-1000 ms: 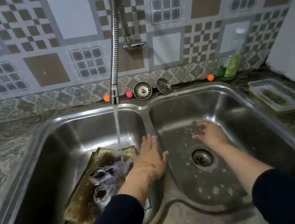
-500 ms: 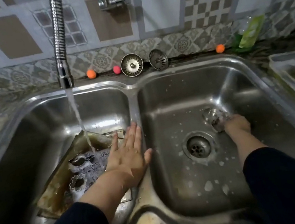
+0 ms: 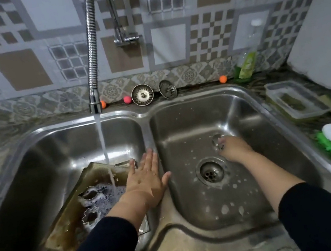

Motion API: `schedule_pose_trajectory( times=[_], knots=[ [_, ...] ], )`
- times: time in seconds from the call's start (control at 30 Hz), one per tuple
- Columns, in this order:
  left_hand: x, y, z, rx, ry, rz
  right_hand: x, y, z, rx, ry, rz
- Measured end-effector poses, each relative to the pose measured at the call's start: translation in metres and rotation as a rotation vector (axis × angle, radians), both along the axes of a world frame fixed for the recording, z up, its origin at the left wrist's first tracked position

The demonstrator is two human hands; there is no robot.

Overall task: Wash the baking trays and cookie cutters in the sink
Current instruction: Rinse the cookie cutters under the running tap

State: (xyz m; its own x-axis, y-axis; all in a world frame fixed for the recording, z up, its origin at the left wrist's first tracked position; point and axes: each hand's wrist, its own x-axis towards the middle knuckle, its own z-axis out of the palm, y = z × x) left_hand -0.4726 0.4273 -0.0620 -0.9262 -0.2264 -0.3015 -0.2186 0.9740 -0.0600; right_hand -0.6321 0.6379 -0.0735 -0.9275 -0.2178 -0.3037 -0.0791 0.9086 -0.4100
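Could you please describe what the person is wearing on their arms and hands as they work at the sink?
Both arms wear dark navy, near-black long sleeves pushed up to mid-forearm. The left hand and right hand are bare: no gloves, and no rings, watch or bracelets show. The sleeves look plain, with no visible markings.

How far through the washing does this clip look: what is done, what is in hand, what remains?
Early. Done: nothing clearly finished. In hand: the right hand holds a small metal cookie cutter low in the right basin, while the left hand lies flat on the divider. Left: the browned baking tray under the running tap and two cutters in foam on it.
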Motion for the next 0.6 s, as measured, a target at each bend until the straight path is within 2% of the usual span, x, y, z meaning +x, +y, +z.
schedule_pose_trajectory(
  times=[0.13, 0.2, 0.27, 0.37, 0.47, 0.6],
  knots=[
    [0.016, -0.020, 0.013, 0.174, 0.062, -0.067, 0.052, -0.056, 0.039, 0.034, 0.034, 0.235],
    [0.032, -0.036, 0.011, 0.323, 0.110, -0.033, 0.086, -0.087, 0.052, -0.034, 0.114, 0.334],
    [0.052, -0.055, 0.001, 0.401, 0.077, 0.031, 0.123, -0.117, 0.054, -0.090, 0.221, 0.465],
    [0.080, -0.088, -0.019, 0.378, -0.045, 0.198, 0.167, -0.158, 0.034, -0.077, 0.251, 0.657],
    [0.108, -0.116, -0.030, 0.404, -0.085, 0.420, 0.195, -0.193, -0.002, 0.020, 0.106, 0.796],
    [0.128, -0.137, -0.042, 0.334, -0.121, 0.483, 0.214, -0.235, -0.036, 0.072, 0.016, 0.829]
  ],
)
